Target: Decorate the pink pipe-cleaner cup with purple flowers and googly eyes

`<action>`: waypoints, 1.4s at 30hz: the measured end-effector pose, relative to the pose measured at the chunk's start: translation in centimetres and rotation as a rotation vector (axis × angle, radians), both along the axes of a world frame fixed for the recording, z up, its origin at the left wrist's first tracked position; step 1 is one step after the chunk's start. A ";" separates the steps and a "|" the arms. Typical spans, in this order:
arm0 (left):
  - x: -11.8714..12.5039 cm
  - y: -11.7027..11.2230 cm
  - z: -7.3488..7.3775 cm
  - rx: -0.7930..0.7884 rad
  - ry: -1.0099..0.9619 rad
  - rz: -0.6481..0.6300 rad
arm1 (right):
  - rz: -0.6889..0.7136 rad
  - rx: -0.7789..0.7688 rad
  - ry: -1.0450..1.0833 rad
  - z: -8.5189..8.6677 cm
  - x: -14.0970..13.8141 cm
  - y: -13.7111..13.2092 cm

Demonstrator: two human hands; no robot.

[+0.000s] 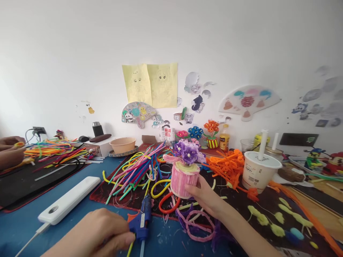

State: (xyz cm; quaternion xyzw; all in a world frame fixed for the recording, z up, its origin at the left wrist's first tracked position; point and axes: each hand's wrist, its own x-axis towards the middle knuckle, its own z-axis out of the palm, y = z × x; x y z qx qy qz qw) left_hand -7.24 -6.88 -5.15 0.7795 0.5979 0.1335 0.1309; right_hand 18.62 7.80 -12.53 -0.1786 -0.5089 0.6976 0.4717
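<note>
flowerpot [183, 182] with purple flowers [188, 152] rests in right hand [205, 197].

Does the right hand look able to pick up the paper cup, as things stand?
Probably not: the right hand holds the pink flower pot, so its grip seems taken, although the paper cup stands nearby.

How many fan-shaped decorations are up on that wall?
2: one colourful fan by the bottom of the yellow sheets, one larger, paler fan further right, above the white-lidded cup. Both show whole.
</note>
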 end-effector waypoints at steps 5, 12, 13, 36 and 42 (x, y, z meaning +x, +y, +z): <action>-1.8 0.8 -3.5 0.084 0.203 0.266 | 0.004 -0.022 -0.006 0.0 -0.2 -0.1; -2.0 0.7 -5.6 0.118 0.192 0.275 | 0.042 -0.009 -0.030 0.1 -0.1 -0.4; -1.8 0.7 -5.4 0.179 0.139 0.266 | 0.050 -0.011 -0.041 0.1 -0.1 -0.5; 6.0 5.8 1.0 0.332 -0.817 0.209 | 0.201 -0.002 -0.099 0.1 0.2 -0.9; 4.8 4.4 0.2 0.181 -0.683 0.169 | 0.155 0.002 -0.073 0.2 0.3 -0.8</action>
